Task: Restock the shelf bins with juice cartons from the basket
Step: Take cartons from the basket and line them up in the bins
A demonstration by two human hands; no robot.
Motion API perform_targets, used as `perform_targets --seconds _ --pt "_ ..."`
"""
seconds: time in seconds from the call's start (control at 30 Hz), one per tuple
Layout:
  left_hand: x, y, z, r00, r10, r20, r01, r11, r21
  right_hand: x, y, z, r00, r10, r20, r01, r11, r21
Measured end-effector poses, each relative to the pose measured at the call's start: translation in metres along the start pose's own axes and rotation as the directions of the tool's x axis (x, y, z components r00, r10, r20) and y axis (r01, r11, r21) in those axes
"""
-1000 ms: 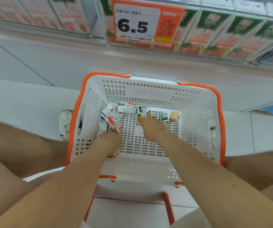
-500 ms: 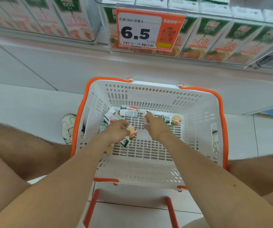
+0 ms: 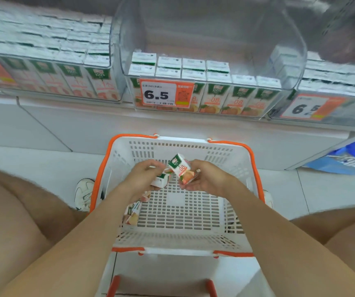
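Observation:
A white basket with an orange rim [image 3: 225, 159] stands on the floor between my knees. My right hand [image 3: 206, 179] holds a small juice carton [image 3: 181, 169] with a green top and orange fruit print, lifted above the basket floor. My left hand [image 3: 144, 179] grips another white and green carton [image 3: 161, 181] beside it. More cartons [image 3: 132, 213] lie in the basket's left corner, partly hidden by my left forearm. Ahead, the clear middle shelf bin [image 3: 287, 50] has rows of cartons [image 3: 217, 91] along its front and open room behind them.
An orange price tag reading 6.5 [image 3: 165, 94] hangs on the middle bin. Full bins stand to the left [image 3: 50, 61] and right [image 3: 341, 82]. A white shoe [image 3: 84, 192] sits left of the basket. A blue and white pack [image 3: 350, 155] lies at lower right.
Both hands have risen from the basket floor, each now holding a carton. The view has tilted up, so the shelf bins show more fully.

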State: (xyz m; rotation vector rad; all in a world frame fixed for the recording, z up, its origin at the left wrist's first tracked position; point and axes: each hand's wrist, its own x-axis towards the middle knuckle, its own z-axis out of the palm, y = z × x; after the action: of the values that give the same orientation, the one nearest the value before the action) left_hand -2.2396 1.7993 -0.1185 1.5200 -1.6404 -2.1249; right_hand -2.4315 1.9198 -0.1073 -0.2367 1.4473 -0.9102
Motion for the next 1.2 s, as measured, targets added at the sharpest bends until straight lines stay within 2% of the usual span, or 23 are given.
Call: perform_targets --seconds 0.07,0.13,0.2,0.27,0.37,0.47,0.5,0.6,0.73,0.83,0.97,1.1,1.2 --pt "-0.013 0.017 -0.001 0.999 0.045 0.02 -0.044 0.997 -0.056 -0.013 -0.007 0.005 0.999 -0.043 -0.002 0.043 0.999 0.004" --pt "-0.026 0.034 -0.005 0.988 0.076 0.132 -0.06 0.991 -0.119 -0.023 -0.015 0.01 0.997 -0.074 -0.019 0.073 0.996 -0.041" --pt "-0.042 0.05 -0.011 0.951 0.138 0.275 -0.116 0.989 -0.095 -0.038 -0.028 0.016 0.991 -0.126 -0.054 0.118 0.984 -0.132" --pt "-0.055 0.061 -0.014 0.926 0.194 0.325 -0.2 0.98 -0.017 -0.05 -0.041 0.017 0.97 -0.208 -0.125 0.171 0.952 -0.254" --pt "-0.069 0.081 -0.014 0.932 0.26 0.252 -0.283 0.957 0.058 -0.07 -0.065 0.018 0.938 -0.305 -0.164 0.219 0.889 -0.403" --pt "-0.077 0.098 -0.017 0.938 0.343 0.057 -0.347 0.914 0.211 -0.088 -0.083 0.018 0.923 -0.353 -0.153 0.261 0.868 -0.423" --pt "-0.079 0.102 -0.018 0.928 0.371 0.033 -0.369 0.903 0.221 -0.095 -0.087 0.017 0.918 -0.369 -0.145 0.283 0.866 -0.413" --pt "-0.085 0.116 -0.015 0.904 0.425 0.046 -0.427 0.892 0.15 -0.116 -0.1 0.02 0.898 -0.42 -0.133 0.344 0.857 -0.384" --pt "-0.094 0.132 -0.009 0.865 0.499 0.054 -0.501 0.848 0.174 -0.133 -0.112 0.026 0.868 -0.475 -0.143 0.389 0.83 -0.399" --pt "-0.101 0.148 -0.008 0.807 0.587 0.068 -0.586 0.779 0.225 -0.147 -0.121 0.031 0.821 -0.554 -0.141 0.454 0.782 -0.427" --pt "-0.112 0.178 -0.005 0.673 0.734 0.094 -0.719 0.619 0.317 -0.161 -0.139 0.036 0.738 -0.651 -0.177 0.492 0.699 -0.519" --pt "-0.12 0.212 0.004 0.579 0.812 0.074 -0.761 0.506 0.406 -0.169 -0.165 0.03 0.659 -0.724 -0.202 0.553 0.649 -0.522" --pt "-0.122 0.233 0.012 0.501 0.865 0.038 -0.753 0.414 0.511 -0.179 -0.189 0.024 0.514 -0.83 -0.215 0.569 0.518 -0.639"
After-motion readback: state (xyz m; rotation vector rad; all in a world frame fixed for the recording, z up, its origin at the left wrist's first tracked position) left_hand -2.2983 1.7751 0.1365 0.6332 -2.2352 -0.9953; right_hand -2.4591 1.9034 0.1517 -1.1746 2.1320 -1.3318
